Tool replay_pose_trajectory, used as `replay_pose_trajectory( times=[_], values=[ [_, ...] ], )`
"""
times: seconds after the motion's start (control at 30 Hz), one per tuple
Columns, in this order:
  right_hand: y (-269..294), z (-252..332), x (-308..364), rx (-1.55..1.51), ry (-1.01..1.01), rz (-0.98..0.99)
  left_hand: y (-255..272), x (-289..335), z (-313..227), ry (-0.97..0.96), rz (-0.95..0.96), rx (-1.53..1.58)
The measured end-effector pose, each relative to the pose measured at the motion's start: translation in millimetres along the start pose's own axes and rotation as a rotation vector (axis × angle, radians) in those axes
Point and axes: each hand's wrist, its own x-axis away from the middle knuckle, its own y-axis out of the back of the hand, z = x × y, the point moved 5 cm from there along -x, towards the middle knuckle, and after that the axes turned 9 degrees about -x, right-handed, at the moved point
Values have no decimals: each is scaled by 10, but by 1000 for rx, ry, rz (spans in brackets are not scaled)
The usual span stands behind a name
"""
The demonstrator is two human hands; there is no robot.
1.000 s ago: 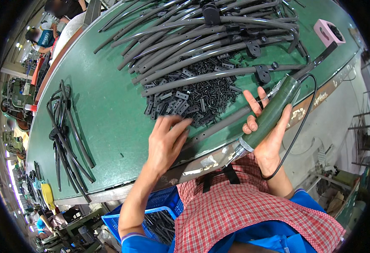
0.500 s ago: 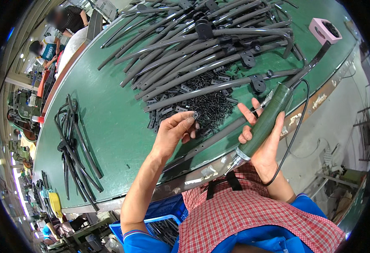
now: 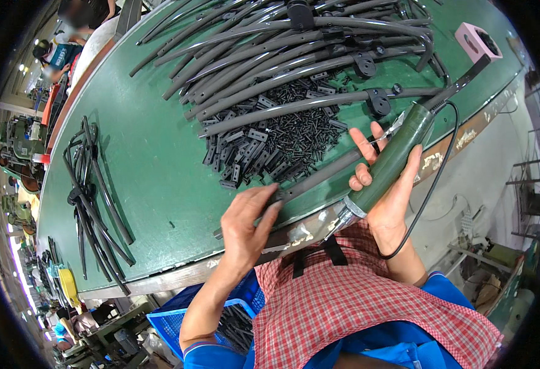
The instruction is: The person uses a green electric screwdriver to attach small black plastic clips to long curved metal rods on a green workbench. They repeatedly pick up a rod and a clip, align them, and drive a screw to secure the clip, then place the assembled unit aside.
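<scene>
My right hand is wrapped round a green electric screwdriver, its metal tip pointing down toward the table's front edge. Two of its fingers stretch out past the handle, beside a shiny strip. My left hand is closed at a dark grey tube lying along the near side of the table. Between its thumb and fingers is a small black part, mostly covered, against or just over the tube. Beyond that lies a heap of black screws and small black brackets.
Many bent grey tubes with black joints are piled across the far side of the green table. A smaller bundle of tubes lies left. A pink holder stands far right; a black cable loops beside my right arm. Below sits a blue crate.
My left hand has come down and nearer, carrying the small black part from above the heap to the near tube. My right hand holds the screwdriver much as before.
</scene>
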Motion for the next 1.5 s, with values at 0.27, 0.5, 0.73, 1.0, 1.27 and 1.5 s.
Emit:
replay_pose_trajectory(
  times=[0.27,0.5,0.73,1.0,1.27,1.5],
  values=[
    [-256,81,21,17,60,136,-252,50,58,-127,-2,-26],
    [-1059,-38,146,53,241,773,-227,39,62,-193,-43,-35],
    [-1184,-350,236,564,239,694,-223,56,94,-186,-49,-25],
    [-1304,-571,249,885,128,739,-247,88,134,-173,-34,-7],
    [-1251,-575,-182,338,-122,1001,-200,56,115,-191,-107,48],
    [-983,-692,-198,727,265,610,-185,74,110,-170,-113,1]
  ],
)
